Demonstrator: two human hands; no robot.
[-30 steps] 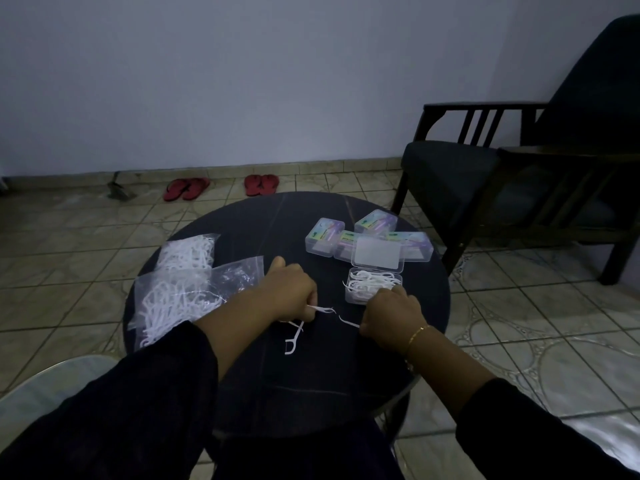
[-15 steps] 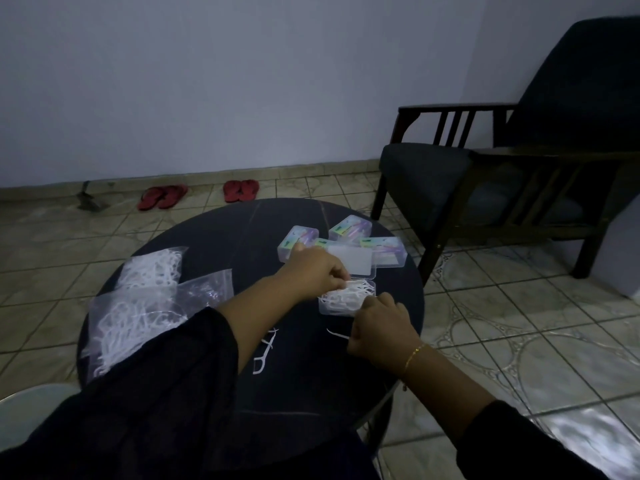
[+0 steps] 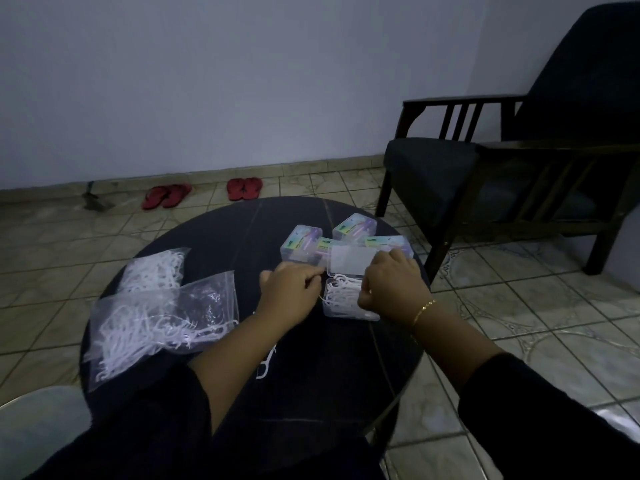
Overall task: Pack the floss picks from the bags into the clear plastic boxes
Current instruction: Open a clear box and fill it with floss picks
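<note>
On the round dark table (image 3: 214, 237) an open clear plastic box (image 3: 341, 311) holds a heap of white floss picks (image 3: 341, 292), its lid (image 3: 349, 259) folded back behind it. My left hand (image 3: 291, 292) sits at the box's left edge, fingers curled and pinching its corner by the hinge. My right hand (image 3: 391, 282) hovers over the box's right side, fingers curled round a floss pick among the heap. One loose floss pick (image 3: 266, 365) lies by my left forearm. Two clear bags of picks lie at the left, a near bag (image 3: 162, 317) and a far bag (image 3: 156, 271).
Three closed boxes with coloured labels stand behind the open one, the left box (image 3: 301, 244), the middle box (image 3: 355, 226) and the right box (image 3: 391, 242). A dark wooden armchair (image 3: 485, 174) stands at the right. Red slippers (image 3: 244, 188) lie on the tiled floor by the wall.
My left hand went from the loose picks up to the box and now sits at its left edge. My right hand moved from the table up over the box.
</note>
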